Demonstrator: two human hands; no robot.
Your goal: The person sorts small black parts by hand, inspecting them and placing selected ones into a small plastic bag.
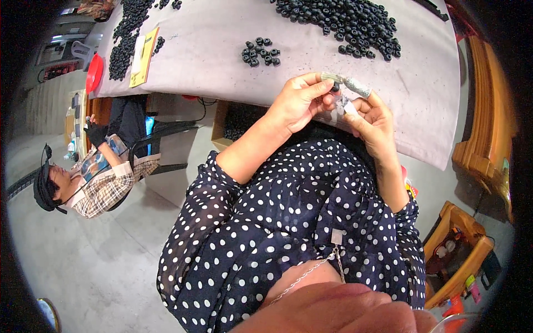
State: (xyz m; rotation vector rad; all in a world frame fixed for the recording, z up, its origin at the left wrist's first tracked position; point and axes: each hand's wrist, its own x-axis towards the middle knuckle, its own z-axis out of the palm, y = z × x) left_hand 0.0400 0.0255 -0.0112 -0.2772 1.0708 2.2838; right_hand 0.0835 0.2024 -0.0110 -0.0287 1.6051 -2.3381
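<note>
Between the thumb and finger of my left hand (304,101) is a small black round part (335,87), held just over the table's near edge. My right hand (373,121) is closed in a pinch on a small thin whitish piece (348,106), its tip close to the black part. What kind of piece it is I cannot make out. Wrapping covers the index finger of each hand. Beyond my hands, a small cluster of black round parts (260,52) lies on the cloth-covered table (205,61). A larger heap of the same parts (355,25) spreads behind it.
More black parts (126,41) lie at the table's left, beside a yellow pad (145,58) and a red bowl (95,73). Under the table stands a cardboard box (221,125) of black parts. Another person (102,177) sits at left. Wooden furniture (483,122) stands at right.
</note>
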